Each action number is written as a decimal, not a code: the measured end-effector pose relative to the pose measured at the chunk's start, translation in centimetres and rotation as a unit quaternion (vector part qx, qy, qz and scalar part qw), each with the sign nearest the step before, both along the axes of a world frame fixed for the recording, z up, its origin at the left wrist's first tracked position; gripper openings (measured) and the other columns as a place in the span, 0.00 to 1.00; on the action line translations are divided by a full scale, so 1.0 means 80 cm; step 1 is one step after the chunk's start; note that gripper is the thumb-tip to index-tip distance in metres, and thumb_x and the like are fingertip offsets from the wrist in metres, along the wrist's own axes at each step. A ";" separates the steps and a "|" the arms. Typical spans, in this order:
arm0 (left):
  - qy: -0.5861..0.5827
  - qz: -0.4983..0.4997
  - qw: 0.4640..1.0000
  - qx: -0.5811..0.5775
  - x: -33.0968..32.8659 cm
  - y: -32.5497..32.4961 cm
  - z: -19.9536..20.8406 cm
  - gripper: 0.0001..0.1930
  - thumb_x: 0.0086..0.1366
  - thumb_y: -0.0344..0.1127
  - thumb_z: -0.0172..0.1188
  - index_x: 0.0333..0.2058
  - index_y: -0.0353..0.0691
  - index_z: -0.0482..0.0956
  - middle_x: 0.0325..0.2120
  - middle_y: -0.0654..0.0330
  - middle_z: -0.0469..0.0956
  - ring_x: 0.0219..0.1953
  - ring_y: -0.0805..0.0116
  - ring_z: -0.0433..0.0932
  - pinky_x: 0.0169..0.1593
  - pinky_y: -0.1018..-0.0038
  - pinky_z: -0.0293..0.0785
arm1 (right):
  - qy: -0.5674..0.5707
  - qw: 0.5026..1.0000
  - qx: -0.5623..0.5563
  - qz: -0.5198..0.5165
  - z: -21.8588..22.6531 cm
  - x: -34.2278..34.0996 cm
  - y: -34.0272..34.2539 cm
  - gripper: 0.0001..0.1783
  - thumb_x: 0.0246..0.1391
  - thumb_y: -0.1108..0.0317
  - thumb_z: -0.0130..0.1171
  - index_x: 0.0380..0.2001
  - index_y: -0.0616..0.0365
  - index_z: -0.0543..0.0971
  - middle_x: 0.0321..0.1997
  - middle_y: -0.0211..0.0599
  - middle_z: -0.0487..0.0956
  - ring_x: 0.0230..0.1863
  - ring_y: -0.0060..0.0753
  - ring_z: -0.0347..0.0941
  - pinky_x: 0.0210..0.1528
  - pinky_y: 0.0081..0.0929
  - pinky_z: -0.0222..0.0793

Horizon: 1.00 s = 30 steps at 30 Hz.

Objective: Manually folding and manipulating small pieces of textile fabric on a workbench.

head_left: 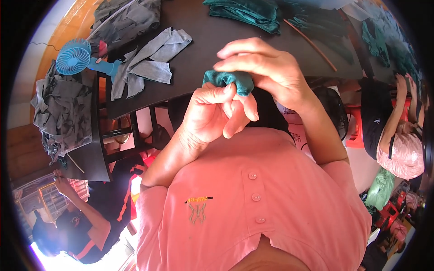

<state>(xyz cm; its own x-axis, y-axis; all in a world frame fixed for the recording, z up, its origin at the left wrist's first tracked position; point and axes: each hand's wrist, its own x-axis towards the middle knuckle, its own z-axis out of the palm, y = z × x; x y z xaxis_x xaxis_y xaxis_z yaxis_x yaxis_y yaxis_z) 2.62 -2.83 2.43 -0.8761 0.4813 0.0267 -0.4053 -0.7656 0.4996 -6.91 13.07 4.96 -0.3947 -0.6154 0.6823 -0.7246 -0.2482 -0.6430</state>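
Observation:
A small rolled piece of dark green velvety cloth is up in front of my chest, above the table's near edge. My left hand pinches it from below, the thumb pressed on its near side and the other fingers curled underneath. Over its top and right end arches my right hand, fingers stretched and a little apart. That hand's thumb is hidden, and its fingertips are slightly blurred.
Grey cloth strips lie on the dark table beside a blue handheld fan. Folded green cloth and a wooden stick are farther back. Grey cloth heaps fill the left side. Other people work at both sides.

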 end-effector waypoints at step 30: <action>-0.059 -0.036 0.997 -0.046 0.001 0.009 -0.015 0.35 0.69 0.59 0.42 0.32 0.25 0.80 0.18 0.50 0.78 0.12 0.64 0.69 0.23 0.72 0.67 | 0.085 0.996 0.011 -0.006 0.031 0.010 0.052 0.11 0.40 0.77 0.67 0.23 0.64 0.72 0.20 0.36 0.68 0.19 0.28 0.64 0.19 0.25 0.57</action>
